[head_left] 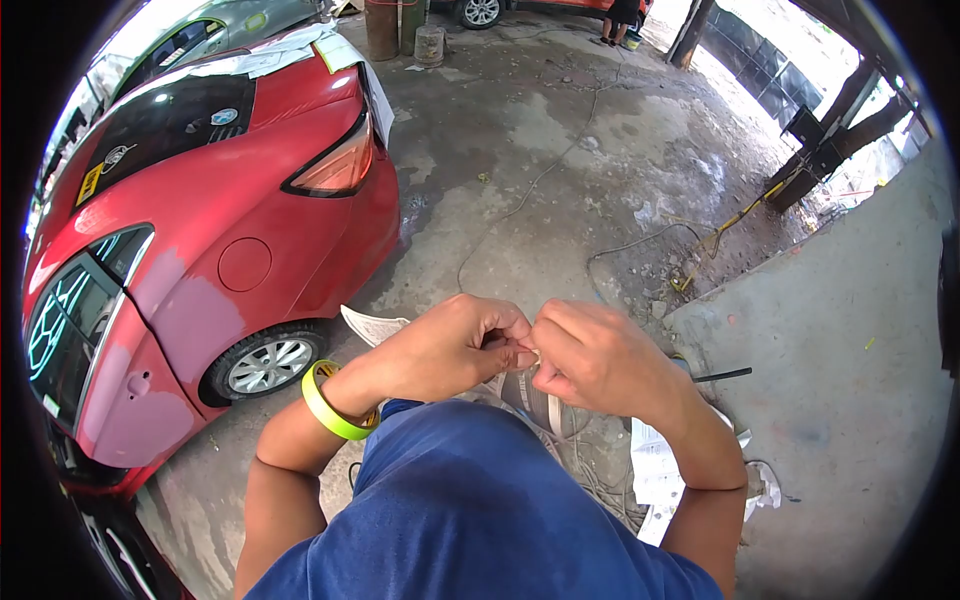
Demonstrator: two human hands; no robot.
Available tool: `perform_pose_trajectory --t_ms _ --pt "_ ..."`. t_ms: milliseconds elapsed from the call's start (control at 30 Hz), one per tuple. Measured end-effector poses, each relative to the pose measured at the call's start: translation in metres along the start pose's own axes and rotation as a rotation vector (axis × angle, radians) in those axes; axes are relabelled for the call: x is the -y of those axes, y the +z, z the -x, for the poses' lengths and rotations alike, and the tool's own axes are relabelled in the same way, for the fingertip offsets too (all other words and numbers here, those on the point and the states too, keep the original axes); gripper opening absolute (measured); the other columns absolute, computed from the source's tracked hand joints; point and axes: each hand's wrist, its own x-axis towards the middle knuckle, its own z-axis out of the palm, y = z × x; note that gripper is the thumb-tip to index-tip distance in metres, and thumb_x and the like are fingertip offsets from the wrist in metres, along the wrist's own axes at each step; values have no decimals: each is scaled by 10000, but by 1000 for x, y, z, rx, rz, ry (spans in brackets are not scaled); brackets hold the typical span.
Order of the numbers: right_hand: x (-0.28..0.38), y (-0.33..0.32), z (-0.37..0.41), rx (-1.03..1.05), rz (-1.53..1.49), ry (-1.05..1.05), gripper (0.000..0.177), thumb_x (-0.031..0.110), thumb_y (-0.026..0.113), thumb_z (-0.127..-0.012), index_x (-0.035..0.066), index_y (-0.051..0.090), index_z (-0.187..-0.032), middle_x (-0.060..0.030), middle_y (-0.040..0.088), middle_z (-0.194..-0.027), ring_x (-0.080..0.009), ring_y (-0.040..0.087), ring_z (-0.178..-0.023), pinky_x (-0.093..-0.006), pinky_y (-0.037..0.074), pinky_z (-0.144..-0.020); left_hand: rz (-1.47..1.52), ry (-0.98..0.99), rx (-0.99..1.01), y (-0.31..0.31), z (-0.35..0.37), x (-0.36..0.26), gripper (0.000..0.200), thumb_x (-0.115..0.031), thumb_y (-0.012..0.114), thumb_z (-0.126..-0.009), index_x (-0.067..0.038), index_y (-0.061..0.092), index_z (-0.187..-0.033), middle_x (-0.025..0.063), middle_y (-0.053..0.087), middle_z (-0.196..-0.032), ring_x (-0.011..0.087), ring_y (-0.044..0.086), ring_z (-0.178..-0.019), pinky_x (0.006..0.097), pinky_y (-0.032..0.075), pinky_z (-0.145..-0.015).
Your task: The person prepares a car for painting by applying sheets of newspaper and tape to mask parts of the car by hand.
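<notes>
My left hand (455, 345) and my right hand (600, 355) meet in front of my body, fingertips pinched together. Between them shows a tiny pale bit (536, 356), too small to name; both hands are closed. A yellow-green wristband (328, 402) circles my left wrist. Behind that wrist, a pale, flat, pointed thing (370, 325) sticks out, partly hidden. Below the hands a dark grey shoe (530, 395) is partly visible.
To the left stands a red car (290, 235) with dull pinkish patches and paper sheets (285, 55) on its rear. Cables (600, 480) lie on the concrete by my feet. At right are a grey slab (830, 400) and white papers (655, 470). A person (622, 15) stands far back.
</notes>
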Motion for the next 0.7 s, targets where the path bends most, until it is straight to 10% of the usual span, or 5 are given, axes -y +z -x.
perform_pose_trajectory --t_ms 267,700 --pt "-3 -5 11 -227 -450 394 183 78 797 -956 -2 690 -1081 -80 735 -1048 -167 723 -874 -298 570 -714 261 -13 -42 -4 3 10 176 -130 753 -1049 8 769 -1157 45 780 -976 94 682 -912 306 559 -827" --pt "-17 26 20 -193 -1311 694 140 156 666 -1088 20 696 -1076 68 625 -878 2 512 -763 -212 395 -636 204 -21 -123 -3 -8 2 120 -84 762 -1039 8 778 -1114 10 757 -980 62 667 -896 260 555 -811"
